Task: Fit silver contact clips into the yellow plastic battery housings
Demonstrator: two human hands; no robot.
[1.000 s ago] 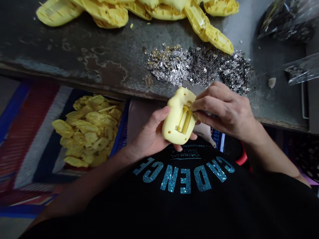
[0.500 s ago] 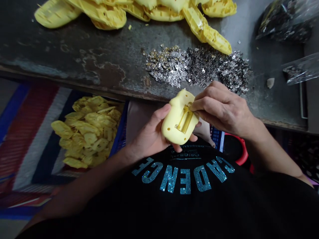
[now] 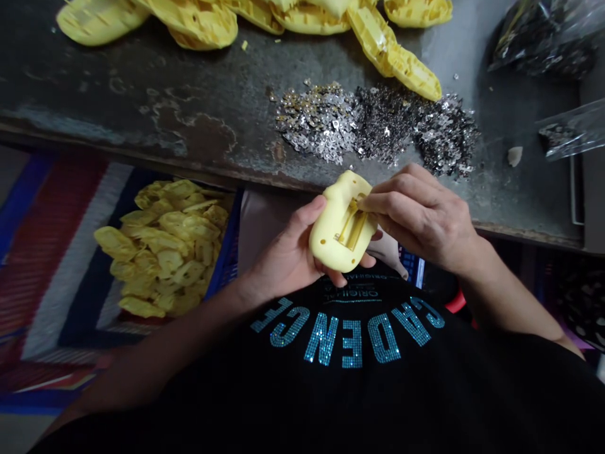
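Left hand [image 3: 286, 252] curled under a yellow plastic shell [image 3: 331, 243], right hand [image 3: 420, 217] pinched onto its narrow central slot [image 3: 352, 228].

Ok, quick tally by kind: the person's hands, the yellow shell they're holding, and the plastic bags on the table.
Hands: 2 (left hand, right hand)
Yellow plastic shell: 1
Plastic bags: 2 (upper bag, lower bag)
Total: 5
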